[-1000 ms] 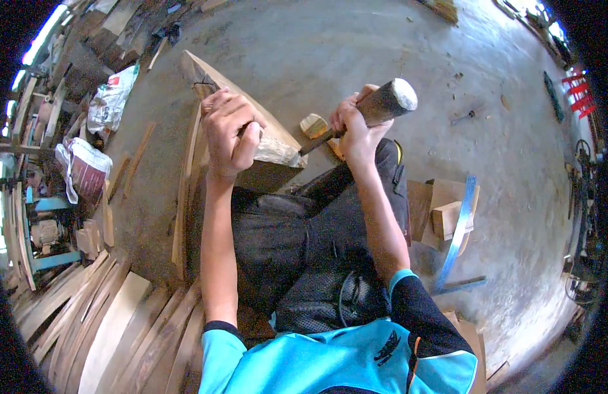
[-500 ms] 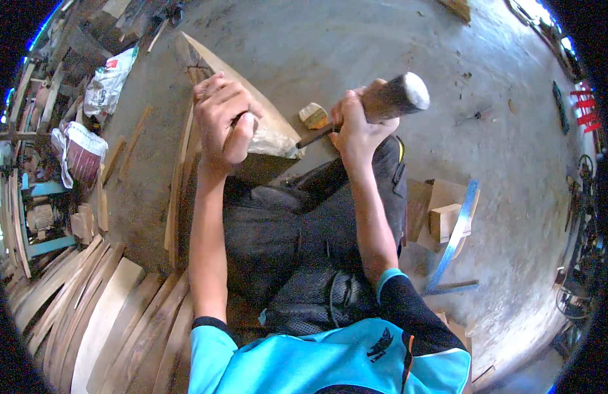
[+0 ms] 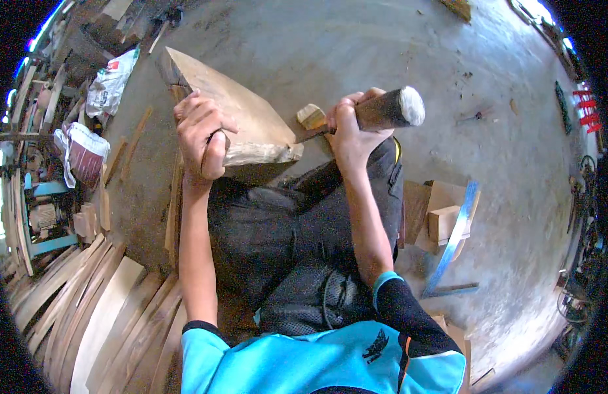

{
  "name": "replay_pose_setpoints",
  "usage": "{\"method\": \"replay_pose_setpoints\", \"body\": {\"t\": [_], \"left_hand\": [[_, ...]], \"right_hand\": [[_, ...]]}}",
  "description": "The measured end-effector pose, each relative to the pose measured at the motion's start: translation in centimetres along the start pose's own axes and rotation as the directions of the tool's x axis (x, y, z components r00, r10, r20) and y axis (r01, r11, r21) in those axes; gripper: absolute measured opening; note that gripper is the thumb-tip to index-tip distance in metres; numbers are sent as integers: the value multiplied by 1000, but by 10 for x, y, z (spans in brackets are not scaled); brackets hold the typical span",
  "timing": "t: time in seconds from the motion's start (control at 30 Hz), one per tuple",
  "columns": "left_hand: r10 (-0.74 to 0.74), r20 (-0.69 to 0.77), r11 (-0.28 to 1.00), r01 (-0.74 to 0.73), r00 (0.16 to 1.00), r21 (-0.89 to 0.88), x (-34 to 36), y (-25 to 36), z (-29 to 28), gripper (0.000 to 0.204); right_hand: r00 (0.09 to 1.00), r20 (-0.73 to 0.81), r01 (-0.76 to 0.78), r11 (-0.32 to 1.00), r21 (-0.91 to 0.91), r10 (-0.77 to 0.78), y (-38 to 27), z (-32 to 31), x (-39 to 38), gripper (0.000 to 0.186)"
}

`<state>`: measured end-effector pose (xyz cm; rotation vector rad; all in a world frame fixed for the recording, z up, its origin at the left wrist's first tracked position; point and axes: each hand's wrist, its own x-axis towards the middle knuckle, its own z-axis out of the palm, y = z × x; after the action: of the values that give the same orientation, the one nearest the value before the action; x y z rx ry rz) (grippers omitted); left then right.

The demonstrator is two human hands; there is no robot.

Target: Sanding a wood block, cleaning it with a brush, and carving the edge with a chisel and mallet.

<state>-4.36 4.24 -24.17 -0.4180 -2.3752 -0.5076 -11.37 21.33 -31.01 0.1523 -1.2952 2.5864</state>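
Observation:
A broad, tapering wooden board (image 3: pixel 235 102) stands tilted before my knees, its near edge rough and splintered. My left hand (image 3: pixel 204 134) grips the board by its left side, fingers curled over the edge. Closed around a thick wooden-handled bladed tool (image 3: pixel 390 110) is my right hand (image 3: pixel 356 128). The handle's pale, round butt points to the right. From the other side of the fist a narrow dark metal blade reaches the board's right corner; its exact shape is hard to make out.
A small wood block (image 3: pixel 310 116) lies on the floor beyond the blade. Curved wooden planks (image 3: pixel 113 315) are stacked at lower left. White sacks (image 3: pixel 111 82) and timber line the left side. At right are wood offcuts (image 3: pixel 446 223) and a blue metal strip (image 3: pixel 456 236).
The board has moved left and tilted, showing more of its broad face; my left hand went with it. My right hand and the tool have shifted slightly, the butt a little lower.

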Motion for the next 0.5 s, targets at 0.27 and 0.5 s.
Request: {"method": "replay_pose_setpoints", "body": {"t": [0.27,0.5], "left_hand": [[33,34,998,-35,999,60,25,6,19,15],[-92,41,991,88,995,101,28,15,24,15]], "right_hand": [[1000,-2,31,999,29,-31,-21,9,-12,39],[995,-32,-89,996,17,90,-13,-1,-6,43]]}}
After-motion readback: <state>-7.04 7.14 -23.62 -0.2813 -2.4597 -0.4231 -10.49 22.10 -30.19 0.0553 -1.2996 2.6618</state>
